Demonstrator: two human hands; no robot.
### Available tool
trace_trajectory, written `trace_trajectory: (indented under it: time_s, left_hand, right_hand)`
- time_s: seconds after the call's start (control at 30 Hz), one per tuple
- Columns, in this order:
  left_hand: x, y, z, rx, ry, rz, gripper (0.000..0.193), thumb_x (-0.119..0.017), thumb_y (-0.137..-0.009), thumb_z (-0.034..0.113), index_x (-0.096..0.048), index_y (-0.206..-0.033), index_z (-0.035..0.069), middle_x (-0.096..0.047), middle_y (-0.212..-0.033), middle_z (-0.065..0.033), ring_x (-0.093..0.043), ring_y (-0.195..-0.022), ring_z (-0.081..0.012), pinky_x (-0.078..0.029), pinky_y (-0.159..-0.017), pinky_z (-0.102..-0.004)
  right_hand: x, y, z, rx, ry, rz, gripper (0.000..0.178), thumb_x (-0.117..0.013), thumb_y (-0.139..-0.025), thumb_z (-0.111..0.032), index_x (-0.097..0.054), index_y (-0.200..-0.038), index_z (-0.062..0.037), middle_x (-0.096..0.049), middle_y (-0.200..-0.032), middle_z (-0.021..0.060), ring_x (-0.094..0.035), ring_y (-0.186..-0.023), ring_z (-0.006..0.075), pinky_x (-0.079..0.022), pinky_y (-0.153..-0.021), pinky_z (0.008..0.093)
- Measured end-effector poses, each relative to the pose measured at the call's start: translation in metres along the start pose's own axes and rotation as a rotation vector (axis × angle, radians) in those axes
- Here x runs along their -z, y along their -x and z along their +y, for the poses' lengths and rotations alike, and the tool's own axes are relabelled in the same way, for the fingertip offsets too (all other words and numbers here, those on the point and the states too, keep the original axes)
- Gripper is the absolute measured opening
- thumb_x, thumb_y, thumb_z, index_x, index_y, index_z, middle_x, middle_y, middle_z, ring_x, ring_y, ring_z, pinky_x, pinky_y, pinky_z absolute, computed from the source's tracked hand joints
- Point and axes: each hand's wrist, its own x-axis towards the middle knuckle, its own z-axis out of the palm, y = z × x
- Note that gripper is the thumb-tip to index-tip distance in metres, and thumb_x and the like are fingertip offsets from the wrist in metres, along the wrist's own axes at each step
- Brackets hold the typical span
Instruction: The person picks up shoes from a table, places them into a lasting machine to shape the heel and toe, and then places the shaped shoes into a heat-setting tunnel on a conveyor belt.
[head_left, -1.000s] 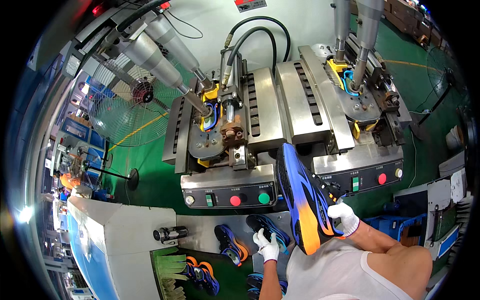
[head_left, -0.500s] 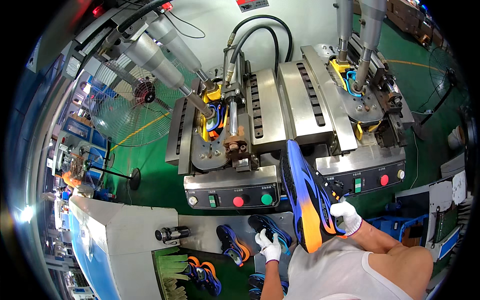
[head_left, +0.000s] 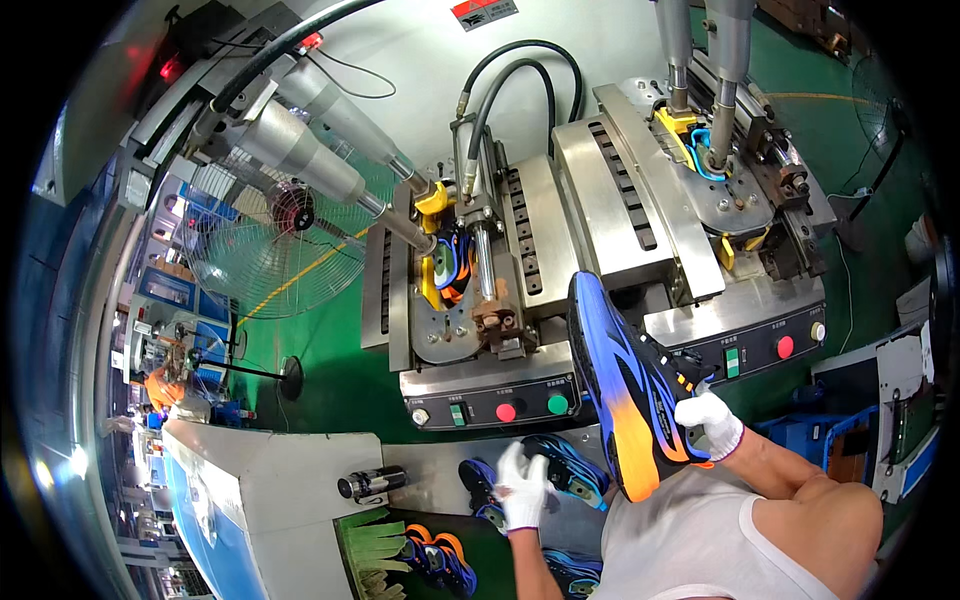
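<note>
The gloved right hand (head_left: 710,421) holds a running shoe (head_left: 622,395); left of that shoe is the gloved left hand (head_left: 522,487), beyond it a two-station press (head_left: 615,225).

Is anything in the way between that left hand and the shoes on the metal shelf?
Nothing visible. The open, gloved left hand partly hides the left shoe, with the right shoe close beside it; whether it touches either, I can't tell.

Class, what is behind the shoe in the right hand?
Behind the shoe is the right control panel; its green switch, red button and pale knob show. The shoe covers its lower left part, which cannot be seen.
</note>
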Motion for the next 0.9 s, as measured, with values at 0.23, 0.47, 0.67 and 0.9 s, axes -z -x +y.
trace_trajectory:
  time_s: [0.23, 0.47, 0.67, 0.9]
  left_hand:
    - [0.074, -0.182, 0.142, -0.474, -0.37, 0.261, 0.046, -0.067, -0.1, 0.017, -0.057, -0.141, 0.0, -0.064, -0.135, -0.0232, -0.064, -0.123, -0.0336, -0.05, -0.107, -0.0408]
    - [0.011, -0.364, 0.151, -0.287, -0.658, 0.226, 0.095, -0.072, -0.088, 0.051, -0.033, -0.156, -0.002, -0.051, -0.149, -0.0279, -0.052, -0.134, -0.0447, -0.042, -0.112, -0.0513]
    - [0.008, -0.431, 0.172, -0.137, -0.803, 0.192, 0.079, -0.081, -0.078, 0.051, -0.052, -0.128, -0.004, -0.069, -0.122, -0.0268, -0.066, -0.115, -0.0428, -0.051, -0.101, -0.0501]
    - [0.102, -0.305, 0.2, -0.326, -0.469, 0.351, 0.071, -0.085, -0.078, 0.04, -0.056, -0.129, 0.0, -0.071, -0.115, -0.0245, -0.07, -0.104, -0.0368, -0.053, -0.096, -0.0431]
  right_hand:
    - [-0.007, -0.019, -0.002, 0.038, -0.023, -0.033, 0.058, -0.068, -0.086, -0.001, -0.054, -0.143, 0.0008, -0.069, -0.126, 0.0144, -0.071, -0.107, 0.0247, -0.058, -0.094, 0.0398]
    - [-0.02, -0.01, -0.02, 0.136, 0.116, 0.07, 0.087, -0.064, -0.074, 0.003, -0.038, -0.157, 0.0017, -0.051, -0.152, 0.0142, -0.053, -0.137, 0.0267, -0.042, -0.116, 0.0405]
    - [-0.028, -0.001, -0.034, 0.115, 0.247, 0.206, 0.091, -0.066, -0.073, 0.003, -0.035, -0.159, 0.0009, -0.055, -0.149, 0.0146, -0.058, -0.131, 0.0263, -0.047, -0.112, 0.0406]
    - [-0.039, -0.035, -0.021, 0.189, 0.3, 0.235, 0.074, -0.062, -0.079, 0.006, -0.047, -0.151, -0.0043, -0.071, -0.111, 0.0124, -0.072, -0.084, 0.0202, -0.061, -0.076, 0.0342]
